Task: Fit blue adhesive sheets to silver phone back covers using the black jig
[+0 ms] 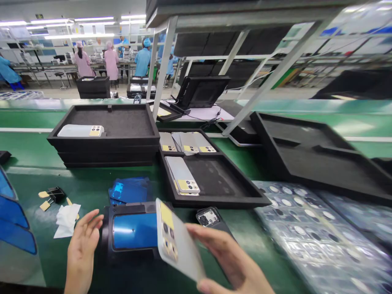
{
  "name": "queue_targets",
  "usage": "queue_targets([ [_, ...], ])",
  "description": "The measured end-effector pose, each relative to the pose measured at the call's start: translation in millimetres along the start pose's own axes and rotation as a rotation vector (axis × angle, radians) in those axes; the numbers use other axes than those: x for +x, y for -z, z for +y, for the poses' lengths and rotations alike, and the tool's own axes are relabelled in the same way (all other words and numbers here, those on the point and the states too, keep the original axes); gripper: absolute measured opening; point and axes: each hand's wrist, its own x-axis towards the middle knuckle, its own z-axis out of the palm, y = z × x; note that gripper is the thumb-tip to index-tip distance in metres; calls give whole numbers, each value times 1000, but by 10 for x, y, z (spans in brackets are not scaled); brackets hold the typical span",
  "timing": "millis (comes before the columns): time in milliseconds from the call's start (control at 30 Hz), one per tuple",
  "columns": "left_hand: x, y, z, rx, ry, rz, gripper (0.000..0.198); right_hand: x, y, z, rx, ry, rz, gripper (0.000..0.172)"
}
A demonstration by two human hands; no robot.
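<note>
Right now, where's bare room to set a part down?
Middle tray: front compartment, right of the stacked phone backs. Top left tray: right of the silver part. Bench: between the left trays, clip and blue sheets. Crowded: near right, under clear sheets; front centre, with the fixture, left hand and right hand holding a phone back.
</note>
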Motion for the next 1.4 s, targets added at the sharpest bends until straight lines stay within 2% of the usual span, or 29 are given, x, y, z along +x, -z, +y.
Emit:
queue_targets([
  [67, 68, 5, -21, -13, 106, 44, 43, 77, 125, -8, -240, 113, 114, 54],
  [133, 94, -38, -41, -47, 172, 68, 50, 143, 167, -18, -435, 208, 141, 54],
  [200, 89, -110, -49, -70, 215, 60, 54, 208, 152, -39, -589, 231, 85, 52],
  [333, 54, -240, -34, -48, 212, 1, 46, 329, 59, -76, -753, 248, -117, 48],
  [467, 38, -267, -20, -4, 174, -54, 41, 397, -30, -76, -791, 315, -194, 43],
  [567, 44, -245, -20, -8, 206, -103, 39, 444, -67, -100, -849, 337, -240, 42],
  [767, 63, -214, -59, -56, 268, -149, 61, 555, -112, -164, -907, 344, -332, 41],
  [1133, 54, -214, -67, -89, 313, -172, 55, 542, -124, -109, -858, 291, -375, 39],
  [1400, 51, -222, -66, -82, 317, -173, 56, 533, -128, -135, -814, 255, -389, 27],
])
